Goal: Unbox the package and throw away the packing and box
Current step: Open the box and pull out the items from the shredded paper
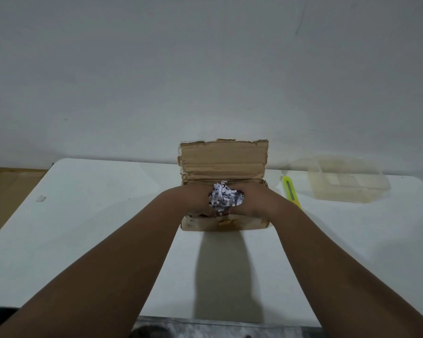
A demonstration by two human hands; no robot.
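A small brown cardboard box [224,162] stands on the white table [88,228], its far flap raised upright. Over the open top, my left hand [193,200] and my right hand [257,200] press together around a clump of white and dark shredded paper [225,197]. Both hands cup the clump from its sides, and the fingertips are hidden behind the paper and inside the box. The box's contents are hidden by the hands and the shreds.
A yellow utility knife [291,191] lies just right of the box. Further right sits a clear plastic container [347,179] with its lid leaning behind it. A grey wall stands right behind the table. A small white scrap [41,198] lies at the left.
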